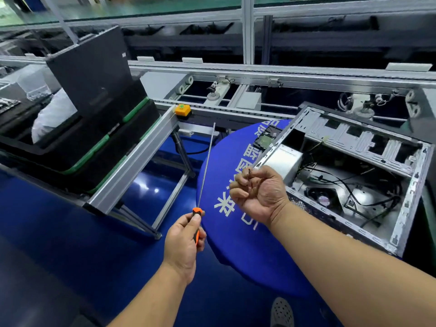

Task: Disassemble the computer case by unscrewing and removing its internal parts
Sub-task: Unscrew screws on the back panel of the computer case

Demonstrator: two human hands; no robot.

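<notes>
Left of computer case [349,175]: right hand [257,192] pinching small screw [249,171]; left hand [185,241] gripping screwdriver [205,171], shaft pointing away, case nearer right hand.

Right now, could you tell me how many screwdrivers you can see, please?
1: the orange-handled screwdriver, gripped in the left hand, shaft pointing up. Others may be hidden.

open grey computer case [354,166] lies flat, cables inside.
</notes>
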